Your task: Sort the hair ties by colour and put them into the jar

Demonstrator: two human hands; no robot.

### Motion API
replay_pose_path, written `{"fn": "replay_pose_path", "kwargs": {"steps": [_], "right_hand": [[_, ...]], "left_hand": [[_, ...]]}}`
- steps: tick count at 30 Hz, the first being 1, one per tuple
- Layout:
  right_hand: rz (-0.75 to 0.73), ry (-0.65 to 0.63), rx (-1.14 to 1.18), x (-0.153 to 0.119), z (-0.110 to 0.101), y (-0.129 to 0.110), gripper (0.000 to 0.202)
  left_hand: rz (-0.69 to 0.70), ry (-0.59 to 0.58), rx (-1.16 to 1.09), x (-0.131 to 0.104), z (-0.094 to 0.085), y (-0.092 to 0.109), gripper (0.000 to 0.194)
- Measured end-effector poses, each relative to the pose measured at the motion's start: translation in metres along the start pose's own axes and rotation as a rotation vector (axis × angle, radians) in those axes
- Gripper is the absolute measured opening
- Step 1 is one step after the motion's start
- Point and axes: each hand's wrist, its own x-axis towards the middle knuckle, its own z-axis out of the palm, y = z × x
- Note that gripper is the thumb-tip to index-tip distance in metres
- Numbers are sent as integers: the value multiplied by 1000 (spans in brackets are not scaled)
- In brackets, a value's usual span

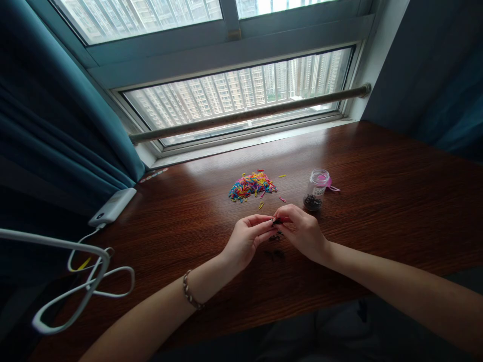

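Fingertips of my left hand (247, 236) and my right hand (302, 234) meet over the table, both closed in a pinch. Between them are small black rubber bands (277, 221), partly hidden by the fingers. A few more dark bands (275, 254) seem to lie on the wood just below. Beyond the hands is a heap of small multicoloured rubber bands (252, 186), with several loose ones around it. Behind my right hand stands an open clear jar (314, 190) with black bands in its bottom. A pink lid (329, 184) lies beside the jar.
The brown wooden table (377, 201) reaches back to a window with a metal rail (249, 116) across it. At the left are a white power bank (112, 207) with a cable, a looped white tube (56, 239) and a blue curtain (101, 125).
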Motion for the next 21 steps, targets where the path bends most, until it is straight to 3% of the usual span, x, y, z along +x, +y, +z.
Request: {"fn": "replay_pose_path", "kwargs": {"steps": [10,21], "right_hand": [[-112,-14,-53,2,-1,-2,7],[-82,-3,-42,1,-1,0,12]], "left_hand": [[28,37,80,1,-2,1,18],[-20,-1,125,5,-8,1,15]]}}
